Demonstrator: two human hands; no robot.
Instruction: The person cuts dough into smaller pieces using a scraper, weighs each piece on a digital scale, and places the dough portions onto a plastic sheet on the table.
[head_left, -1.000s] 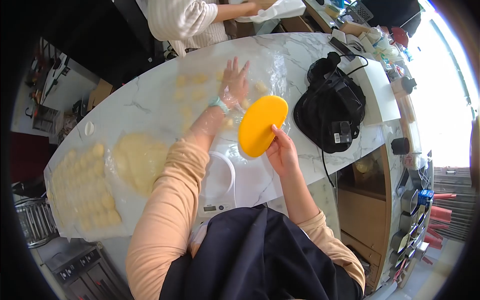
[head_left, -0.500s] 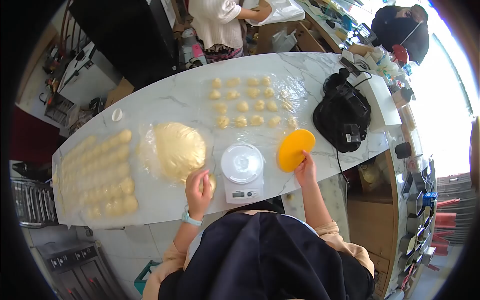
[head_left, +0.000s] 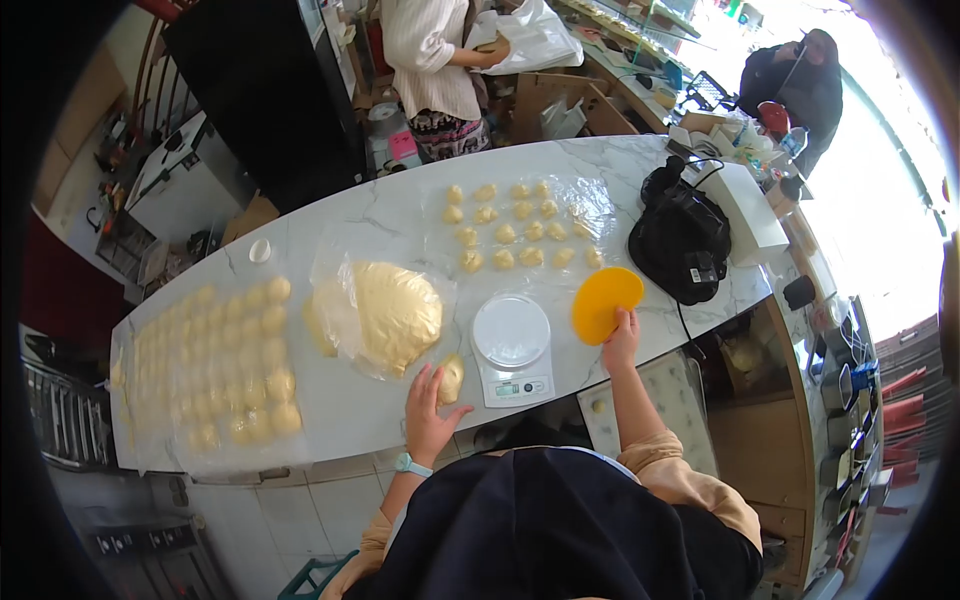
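Observation:
My left hand (head_left: 430, 412), fingers apart, rests at the near edge of the marble table beside a small dough piece (head_left: 451, 380), its fingertips at the piece's left side. In my right hand (head_left: 621, 343) is a yellow oval scraper (head_left: 606, 304), raised over the table right of the scale. The white kitchen scale (head_left: 512, 335) has a bare round plate and a lit display. Left of it lies a large dough mass (head_left: 395, 315), partly under clear plastic. Beyond the scale, rows of small dough pieces (head_left: 505, 233) lie under plastic film.
Several rows of dough balls (head_left: 245, 340) lie under plastic at the left. A black bag-like item (head_left: 680, 235) with a cable and a white box (head_left: 742, 214) are at the right. One person (head_left: 430, 60) holds a white bag beyond the table; another (head_left: 800, 90) is at the far right.
My left hand has come back from the plastic over the small dough pieces to the table's near edge, its fingers now spread by the single piece. The scraper stays in my right hand. The view has shifted.

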